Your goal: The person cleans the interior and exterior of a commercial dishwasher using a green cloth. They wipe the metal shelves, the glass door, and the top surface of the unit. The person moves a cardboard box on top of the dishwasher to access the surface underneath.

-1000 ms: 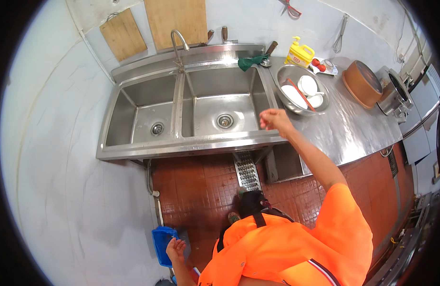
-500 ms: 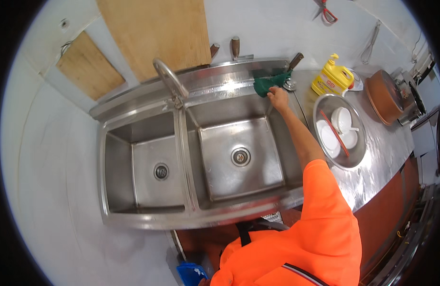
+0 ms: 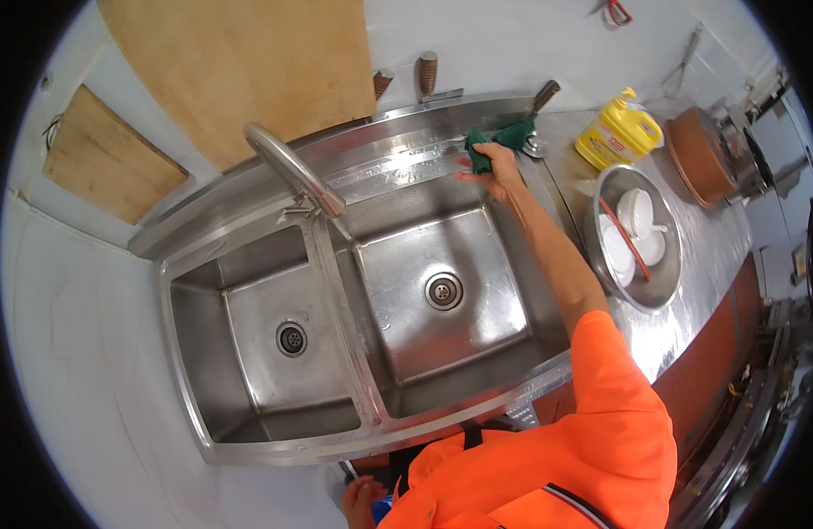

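Right grip point(image 3: 496, 167): clasped on one green pad point(image 3: 478, 152), drawn leftward since the earlier frame. Pad: at the fingertips, on their far side. Second green pad point(image 3: 515, 135): just right of the grip. Steel sink point(image 3: 450, 344): below it. Left grip point(image 3: 362, 498): well apart, blurred; hold cannot be told.

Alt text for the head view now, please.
A person's right hand holds a green scouring pad at the rear edge of a two-basin steel sink; the left hand is in front of it. To the right, a metal bowl of white dishes sits near a yellow pump jug.
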Demonstrator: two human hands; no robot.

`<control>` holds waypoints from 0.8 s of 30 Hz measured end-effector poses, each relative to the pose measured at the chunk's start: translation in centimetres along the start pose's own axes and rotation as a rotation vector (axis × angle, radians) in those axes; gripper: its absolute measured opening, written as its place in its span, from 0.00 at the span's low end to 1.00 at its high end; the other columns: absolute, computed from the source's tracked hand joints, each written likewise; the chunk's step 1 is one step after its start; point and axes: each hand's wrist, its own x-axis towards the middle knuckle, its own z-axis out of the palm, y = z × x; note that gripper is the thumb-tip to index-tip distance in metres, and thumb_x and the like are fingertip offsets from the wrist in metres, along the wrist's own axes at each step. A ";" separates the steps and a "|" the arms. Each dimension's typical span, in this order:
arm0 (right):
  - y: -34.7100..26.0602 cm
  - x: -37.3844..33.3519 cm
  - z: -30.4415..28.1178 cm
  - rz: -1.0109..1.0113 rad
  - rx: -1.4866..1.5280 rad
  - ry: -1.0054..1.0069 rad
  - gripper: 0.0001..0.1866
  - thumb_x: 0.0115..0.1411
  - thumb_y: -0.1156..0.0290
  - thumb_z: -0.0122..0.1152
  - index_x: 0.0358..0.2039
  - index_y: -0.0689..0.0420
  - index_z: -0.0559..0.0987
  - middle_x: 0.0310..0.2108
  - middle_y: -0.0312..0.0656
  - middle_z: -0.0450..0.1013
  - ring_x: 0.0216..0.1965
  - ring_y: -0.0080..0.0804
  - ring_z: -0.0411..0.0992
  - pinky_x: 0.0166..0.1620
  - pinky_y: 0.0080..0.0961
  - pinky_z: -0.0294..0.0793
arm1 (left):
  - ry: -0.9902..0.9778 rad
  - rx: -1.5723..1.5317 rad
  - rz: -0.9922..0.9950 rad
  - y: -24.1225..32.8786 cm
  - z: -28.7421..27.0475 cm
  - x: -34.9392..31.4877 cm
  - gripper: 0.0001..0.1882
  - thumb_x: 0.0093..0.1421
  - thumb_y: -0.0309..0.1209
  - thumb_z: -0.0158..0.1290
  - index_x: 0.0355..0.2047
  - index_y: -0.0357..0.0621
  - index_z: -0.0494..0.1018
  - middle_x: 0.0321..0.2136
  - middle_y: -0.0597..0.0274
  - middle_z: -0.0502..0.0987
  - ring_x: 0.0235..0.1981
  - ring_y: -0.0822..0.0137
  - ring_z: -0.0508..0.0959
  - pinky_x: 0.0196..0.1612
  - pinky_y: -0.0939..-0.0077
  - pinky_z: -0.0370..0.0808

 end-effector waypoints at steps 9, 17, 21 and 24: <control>1.7 -13.1 -1.6 0.042 0.377 -0.142 0.18 0.56 0.84 0.47 0.48 0.60 0.71 0.42 0.50 0.70 0.32 0.35 0.72 0.26 0.26 0.74 | -0.260 0.139 0.296 8.2 -1.3 3.3 0.11 0.64 0.27 0.47 0.42 0.33 0.73 0.31 0.55 0.79 0.31 0.65 0.79 0.40 0.72 0.76; 4.3 -18.5 0.0 0.124 0.027 0.212 0.17 0.62 0.61 0.54 0.20 0.52 0.64 0.13 0.33 0.56 0.11 0.20 0.52 0.13 0.21 0.46 | -0.421 0.161 0.294 9.4 -2.2 4.8 0.11 0.65 0.28 0.47 0.41 0.32 0.74 0.32 0.56 0.79 0.32 0.66 0.79 0.41 0.74 0.76; 6.6 -20.2 0.8 0.026 -0.166 0.324 0.16 0.59 0.64 0.51 0.16 0.54 0.64 0.10 0.33 0.55 0.09 0.23 0.51 0.12 0.25 0.45 | -0.432 0.141 0.295 9.7 -2.0 5.1 0.11 0.65 0.27 0.45 0.40 0.32 0.74 0.31 0.55 0.79 0.31 0.65 0.80 0.39 0.73 0.77; 8.9 -20.4 0.5 -0.001 -0.154 0.334 0.15 0.57 0.67 0.51 0.14 0.56 0.64 0.09 0.34 0.55 0.07 0.25 0.51 0.11 0.28 0.46 | -0.395 0.124 0.311 9.6 -1.4 5.2 0.10 0.65 0.25 0.45 0.40 0.32 0.74 0.30 0.55 0.78 0.30 0.65 0.80 0.38 0.72 0.77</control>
